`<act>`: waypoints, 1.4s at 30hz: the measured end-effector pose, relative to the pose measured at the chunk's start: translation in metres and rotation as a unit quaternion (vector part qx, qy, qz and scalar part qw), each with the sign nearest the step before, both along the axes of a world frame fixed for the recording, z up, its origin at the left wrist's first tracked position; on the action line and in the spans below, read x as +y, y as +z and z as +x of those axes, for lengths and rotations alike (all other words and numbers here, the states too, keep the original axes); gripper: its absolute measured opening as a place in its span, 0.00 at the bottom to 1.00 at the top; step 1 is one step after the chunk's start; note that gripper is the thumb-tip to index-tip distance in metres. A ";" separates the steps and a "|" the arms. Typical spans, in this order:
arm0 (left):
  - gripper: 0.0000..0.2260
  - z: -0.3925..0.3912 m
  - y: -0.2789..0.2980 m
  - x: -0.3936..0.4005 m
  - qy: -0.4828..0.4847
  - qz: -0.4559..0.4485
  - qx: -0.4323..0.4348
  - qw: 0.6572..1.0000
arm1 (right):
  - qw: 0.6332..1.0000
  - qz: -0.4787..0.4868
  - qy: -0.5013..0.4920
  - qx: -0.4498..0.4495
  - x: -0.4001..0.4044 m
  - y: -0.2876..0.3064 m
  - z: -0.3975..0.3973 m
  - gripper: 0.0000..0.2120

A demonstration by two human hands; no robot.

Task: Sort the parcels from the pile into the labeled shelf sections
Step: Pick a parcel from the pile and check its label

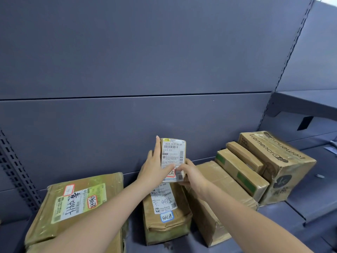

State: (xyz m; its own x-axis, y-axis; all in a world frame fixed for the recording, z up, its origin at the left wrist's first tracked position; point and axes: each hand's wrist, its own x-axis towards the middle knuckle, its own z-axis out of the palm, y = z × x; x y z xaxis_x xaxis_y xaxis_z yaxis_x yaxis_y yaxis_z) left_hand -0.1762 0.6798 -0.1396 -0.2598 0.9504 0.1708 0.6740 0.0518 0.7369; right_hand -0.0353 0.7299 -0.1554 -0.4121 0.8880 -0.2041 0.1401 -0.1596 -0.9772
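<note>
- a small parcel [173,157] is held upright over the shelf [291,214], label facing the camera – right above the box with the blue sticker [165,212]
- its left edge is touched by the left hand [155,168], fingers straight, thumb laid across the label
- its lower right corner is gripped by the right hand [191,175], fingers curled round it
- more boxes are lined up either side – a big flat one [78,203] left, a printed carton [277,165] far right
</note>
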 end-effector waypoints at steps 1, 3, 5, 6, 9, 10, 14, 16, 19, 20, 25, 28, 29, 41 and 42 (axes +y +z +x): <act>0.48 0.000 0.000 0.000 0.003 0.002 0.024 1.000 | 1.000 0.004 0.000 0.000 -0.001 0.000 0.000 0.14; 0.46 0.000 -0.001 0.000 0.007 0.002 0.055 0.998 | 1.000 0.011 0.003 -0.003 -0.002 -0.002 0.000 0.13; 0.45 0.000 -0.001 0.001 0.009 -0.003 0.063 0.998 | 1.000 0.012 0.003 -0.002 -0.003 -0.003 0.000 0.12; 0.45 0.000 -0.001 0.001 0.008 -0.003 0.063 0.998 | 1.000 0.011 0.002 -0.002 -0.003 -0.004 0.000 0.12; 0.46 -0.002 -0.003 0.001 0.001 0.007 0.058 0.998 | 1.000 0.008 -0.008 -0.002 -0.002 -0.004 0.000 0.12; 0.47 -0.003 -0.004 0.001 -0.005 0.006 0.051 0.999 | 1.000 0.007 -0.015 -0.001 -0.002 -0.005 0.000 0.12; 0.55 -0.004 -0.007 -0.003 -0.039 -0.017 0.026 0.999 | 0.999 0.003 -0.045 0.017 -0.002 -0.004 0.001 0.10; 0.58 -0.004 -0.008 -0.005 -0.052 -0.026 0.023 0.998 | 0.998 0.003 -0.058 0.035 -0.003 -0.006 0.000 0.09; 0.59 -0.006 -0.009 -0.007 -0.055 -0.022 0.029 0.998 | 0.996 0.012 -0.073 0.048 -0.005 -0.009 -0.002 0.08; 0.59 -0.006 -0.009 -0.008 -0.055 -0.017 0.031 0.998 | 0.996 0.015 -0.077 0.051 -0.005 -0.010 -0.003 0.08; 0.59 -0.010 -0.011 -0.011 -0.063 -0.008 0.032 0.997 | 0.993 0.027 -0.098 0.062 -0.009 -0.013 -0.006 0.09; 0.58 -0.014 -0.014 -0.012 -0.074 0.003 0.029 0.997 | 0.993 0.035 -0.100 0.058 -0.012 -0.013 -0.007 0.10; 0.58 -0.015 -0.014 -0.012 -0.076 0.004 0.029 0.997 | 0.993 0.038 -0.101 0.056 -0.013 -0.012 -0.007 0.10; 0.58 -0.028 -0.019 -0.016 -0.099 0.015 0.040 0.994 | 0.990 0.048 -0.119 0.053 -0.030 -0.007 -0.015 0.11; 0.58 -0.029 -0.019 -0.017 -0.102 0.015 0.040 0.994 | 0.990 0.049 -0.121 0.052 -0.031 -0.007 -0.015 0.11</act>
